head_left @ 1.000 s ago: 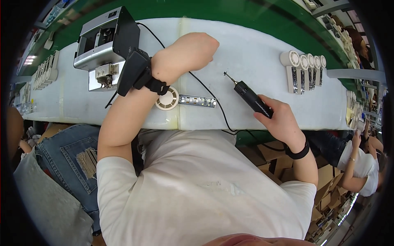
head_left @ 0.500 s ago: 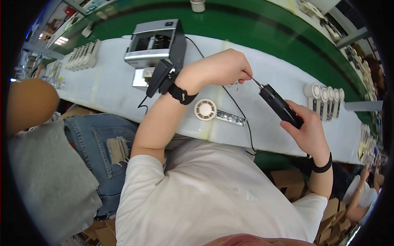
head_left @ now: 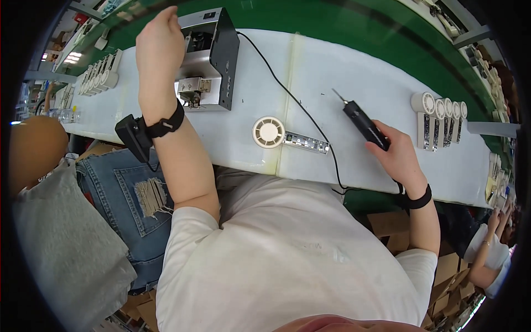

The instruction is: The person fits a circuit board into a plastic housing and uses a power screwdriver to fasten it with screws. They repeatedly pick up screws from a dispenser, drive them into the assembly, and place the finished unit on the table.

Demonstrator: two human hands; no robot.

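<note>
While the right hand (head_left: 399, 157) grips the black electric screwdriver (head_left: 362, 124) right of centre, the left hand (head_left: 160, 39), fingers curled on something I can't tell, reaches the metal feeder box (head_left: 206, 58) upper left, so picking a screw seems the step, then driving it into the small fan (head_left: 287, 135) on the white surface (head_left: 365, 72).

My right hand (head_left: 399, 157) grips a black electric screwdriver (head_left: 364, 125) w/ a black cord (head_left: 298, 105) over the white bench (head_left: 354, 72); green belt (head_left: 332, 22) behind. Small fan (head_left: 269, 132): cream-white round head, silvery handle w/ green board, I think, as it's small in view. Machine (head_left: 207, 58): silver front, black side. My left hand (head_left: 160, 39) is up by it; black wristband (head_left: 165, 124) + black box on it. Shirt (head_left: 287, 260) white. Neighbour's jeans (head_left: 127, 193) blue, ripped; grey top. White fans in rows (head_left: 440, 113) at right.
</note>
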